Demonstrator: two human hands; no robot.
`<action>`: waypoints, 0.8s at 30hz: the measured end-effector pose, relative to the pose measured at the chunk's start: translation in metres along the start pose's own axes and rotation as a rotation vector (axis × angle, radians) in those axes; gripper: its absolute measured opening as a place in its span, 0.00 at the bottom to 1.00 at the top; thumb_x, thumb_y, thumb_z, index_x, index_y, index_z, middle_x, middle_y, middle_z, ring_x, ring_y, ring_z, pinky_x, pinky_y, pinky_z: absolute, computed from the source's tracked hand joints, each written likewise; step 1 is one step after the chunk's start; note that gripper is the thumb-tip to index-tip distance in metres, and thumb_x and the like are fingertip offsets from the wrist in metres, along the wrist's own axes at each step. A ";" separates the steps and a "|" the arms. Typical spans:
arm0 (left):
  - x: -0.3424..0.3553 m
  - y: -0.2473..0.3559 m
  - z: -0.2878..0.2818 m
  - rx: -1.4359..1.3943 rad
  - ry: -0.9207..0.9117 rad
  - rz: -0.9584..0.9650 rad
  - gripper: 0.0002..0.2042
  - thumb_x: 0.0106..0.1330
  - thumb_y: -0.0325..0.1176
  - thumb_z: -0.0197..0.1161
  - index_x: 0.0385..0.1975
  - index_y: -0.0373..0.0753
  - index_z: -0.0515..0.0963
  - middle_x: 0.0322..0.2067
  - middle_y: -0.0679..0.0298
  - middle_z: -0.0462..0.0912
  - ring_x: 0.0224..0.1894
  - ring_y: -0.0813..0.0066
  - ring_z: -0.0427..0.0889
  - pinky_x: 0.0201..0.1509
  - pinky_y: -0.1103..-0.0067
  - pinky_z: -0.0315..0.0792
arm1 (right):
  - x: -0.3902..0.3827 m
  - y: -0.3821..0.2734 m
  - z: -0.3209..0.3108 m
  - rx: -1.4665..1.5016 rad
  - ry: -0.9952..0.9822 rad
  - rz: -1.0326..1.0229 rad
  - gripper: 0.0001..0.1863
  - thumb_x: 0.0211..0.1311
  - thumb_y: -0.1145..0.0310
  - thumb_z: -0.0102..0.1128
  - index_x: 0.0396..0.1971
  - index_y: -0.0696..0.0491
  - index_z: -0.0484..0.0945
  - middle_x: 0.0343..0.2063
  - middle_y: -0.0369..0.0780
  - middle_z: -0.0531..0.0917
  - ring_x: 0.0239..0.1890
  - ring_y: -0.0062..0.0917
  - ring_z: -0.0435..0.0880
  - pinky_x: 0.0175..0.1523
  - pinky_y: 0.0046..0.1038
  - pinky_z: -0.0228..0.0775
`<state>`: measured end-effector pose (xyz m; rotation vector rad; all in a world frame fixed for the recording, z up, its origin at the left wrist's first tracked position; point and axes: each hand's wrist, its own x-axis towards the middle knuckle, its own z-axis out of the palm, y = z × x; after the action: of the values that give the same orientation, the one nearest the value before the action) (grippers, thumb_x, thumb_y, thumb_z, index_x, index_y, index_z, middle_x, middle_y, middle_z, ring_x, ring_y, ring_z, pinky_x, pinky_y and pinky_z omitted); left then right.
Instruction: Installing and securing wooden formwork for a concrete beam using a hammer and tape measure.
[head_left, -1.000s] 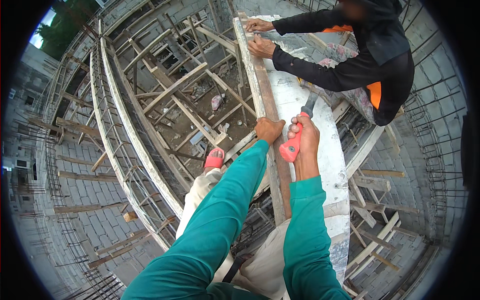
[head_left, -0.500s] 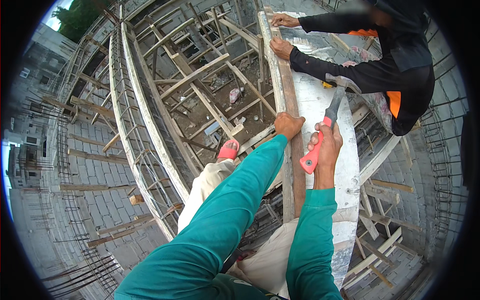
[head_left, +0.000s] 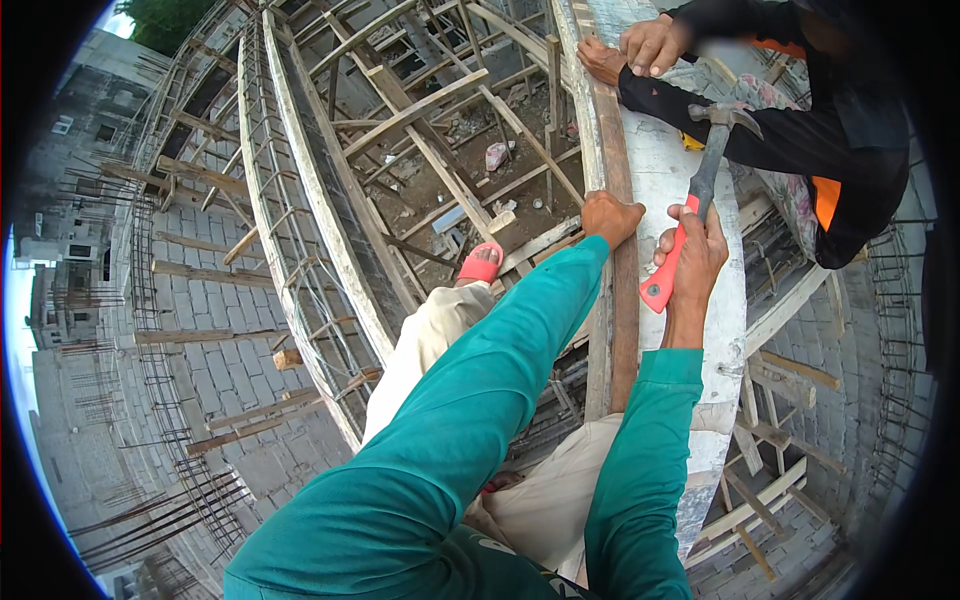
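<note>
My left hand [head_left: 612, 216] is closed round the edge of a long timber batten [head_left: 622, 360], which lies along a curved white panel [head_left: 720, 330]. In my right hand [head_left: 697, 255] is a claw hammer [head_left: 710, 160] with a red-and-grey handle, held over the panel with its head pointing away from me. Beyond it a co-worker in dark sleeves [head_left: 760, 150] has one hand [head_left: 602, 62] on the far part of the batten and the other hand [head_left: 648, 45] raised beside it. A yellow object [head_left: 692, 141] shows partly behind the hammer head.
Left of me run timber frames [head_left: 330, 290] and a rebar cage [head_left: 265, 220], with an open drop to littered ground [head_left: 500, 180] between supports. My left foot in a red sandal [head_left: 478, 262] is by the framing. Block walls [head_left: 210, 360] and protruding rebar surround the structure.
The scene has shifted right in the view. The hammer head is farther forward, near the co-worker's arm. The co-worker's farther hand has left the batten and is raised beside the other hand.
</note>
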<state>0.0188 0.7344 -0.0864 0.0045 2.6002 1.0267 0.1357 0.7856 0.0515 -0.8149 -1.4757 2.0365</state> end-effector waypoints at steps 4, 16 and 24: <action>-0.005 0.005 0.001 -0.019 -0.036 -0.029 0.39 0.48 0.54 0.71 0.48 0.19 0.77 0.51 0.37 0.81 0.54 0.49 0.84 0.60 0.71 0.77 | 0.004 0.001 -0.003 -0.022 0.023 -0.016 0.13 0.69 0.72 0.56 0.50 0.61 0.73 0.35 0.39 0.80 0.15 0.15 0.73 0.14 0.20 0.66; -0.003 0.004 0.001 -0.044 -0.049 -0.049 0.37 0.49 0.53 0.73 0.46 0.19 0.79 0.51 0.37 0.81 0.53 0.48 0.84 0.59 0.70 0.77 | 0.014 0.003 -0.013 -0.032 0.014 -0.086 0.18 0.70 0.72 0.55 0.56 0.63 0.71 0.36 0.41 0.80 0.16 0.16 0.74 0.15 0.20 0.67; 0.001 -0.002 -0.005 -0.073 -0.024 0.038 0.33 0.50 0.50 0.72 0.40 0.18 0.81 0.46 0.34 0.82 0.51 0.44 0.84 0.58 0.67 0.77 | -0.035 -0.007 -0.055 -0.218 -0.019 -0.031 0.34 0.75 0.46 0.52 0.67 0.59 0.69 0.58 0.48 0.78 0.54 0.29 0.80 0.59 0.33 0.73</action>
<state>0.0168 0.7298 -0.0852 0.0485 2.5489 1.1277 0.2001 0.7996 0.0511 -0.8536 -1.7324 1.8877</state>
